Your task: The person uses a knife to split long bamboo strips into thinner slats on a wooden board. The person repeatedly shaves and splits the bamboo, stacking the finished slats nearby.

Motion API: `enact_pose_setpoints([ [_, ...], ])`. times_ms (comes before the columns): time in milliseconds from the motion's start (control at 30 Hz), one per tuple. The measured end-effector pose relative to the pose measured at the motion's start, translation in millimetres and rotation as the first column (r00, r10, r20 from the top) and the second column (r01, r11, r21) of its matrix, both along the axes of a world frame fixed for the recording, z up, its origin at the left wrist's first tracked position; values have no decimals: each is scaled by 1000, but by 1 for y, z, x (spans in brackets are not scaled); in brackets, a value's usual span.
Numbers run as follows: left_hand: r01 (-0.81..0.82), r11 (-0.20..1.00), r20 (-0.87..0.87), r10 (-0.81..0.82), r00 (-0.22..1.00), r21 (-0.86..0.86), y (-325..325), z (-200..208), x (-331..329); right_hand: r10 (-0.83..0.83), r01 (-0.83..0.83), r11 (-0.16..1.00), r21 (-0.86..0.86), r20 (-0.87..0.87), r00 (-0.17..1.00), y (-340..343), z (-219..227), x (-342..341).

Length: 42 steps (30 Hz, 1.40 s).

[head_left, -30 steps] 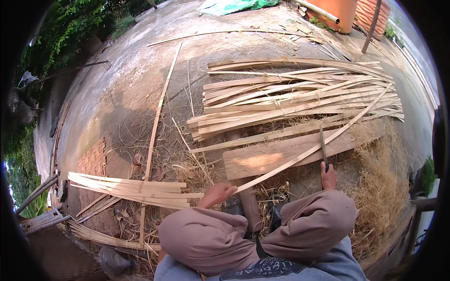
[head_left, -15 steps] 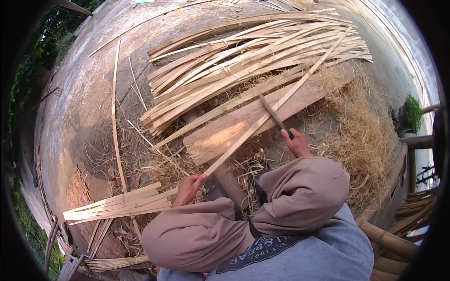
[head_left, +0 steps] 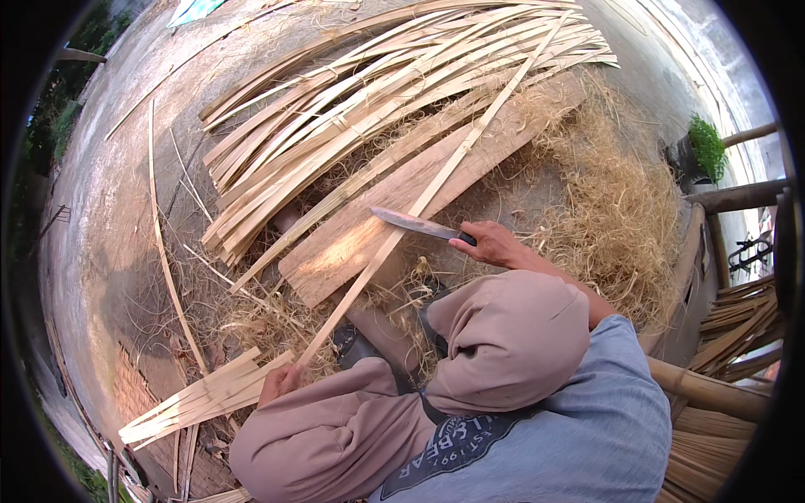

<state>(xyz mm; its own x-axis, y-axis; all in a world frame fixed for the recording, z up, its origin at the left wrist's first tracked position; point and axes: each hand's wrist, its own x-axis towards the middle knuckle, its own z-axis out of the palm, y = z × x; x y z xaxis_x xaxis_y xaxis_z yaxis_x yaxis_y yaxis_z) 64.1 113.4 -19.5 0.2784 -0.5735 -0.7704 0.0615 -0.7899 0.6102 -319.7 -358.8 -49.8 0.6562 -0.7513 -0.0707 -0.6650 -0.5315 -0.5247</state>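
My left hand (head_left: 279,381) is closed on the near end of a long, pale bamboo strip (head_left: 453,163). The strip runs slantwise up and to the right, across a flat wooden board (head_left: 348,239) and over the edge of a pile of strips. In my right hand (head_left: 496,245) is the dark handle of a knife (head_left: 412,220). Its blade points left and crosses the held strip near the board's front edge. Beside my left hand lies a small fan of pale strips (head_left: 201,398); my left hand's fingertips are partly hidden.
A large pile of bamboo strips (head_left: 335,126) lies beyond the board. Curly shavings (head_left: 620,226) heap up on the right, with more around my feet. A bamboo pole (head_left: 704,387) and stacked strips (head_left: 738,327) stand at the right. A single strip (head_left: 163,243) lies on the ground at left.
My right hand has brought the knife nearer along the strip, and its blade has turned to point left. My left hand has moved down and left with the strip's end. The whole view has shifted.
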Motion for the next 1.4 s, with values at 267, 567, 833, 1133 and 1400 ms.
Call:
enact_pose_setpoints([
  [267, -34, 998, 62, 31, 998, 58, 45, 14, 9, -38, 40, 998, 45, -42, 998, -20, 4, 12],
  [567, -133, 986, 299, 156, 941, -97, 59, 3, 8, -600, 565, 794, 226, 138, 788, -101, 0, -35],
  [833, 272, 928, 727, -2, 686, -254, -111, 8, -66, 152, -151, 988, -6, 44, 987, 114, -16, 41],
  [1133, 284, 953, 758, -106, 644, -109, -100, 7, -42, 180, -178, 983, 46, -45, 983, 91, 10, 33],
  [1400, 272, 950, 701, -89, 707, -153, -82, 8, -38, -145, 145, 987, 71, -11, 989, 3, 8, 9],
])
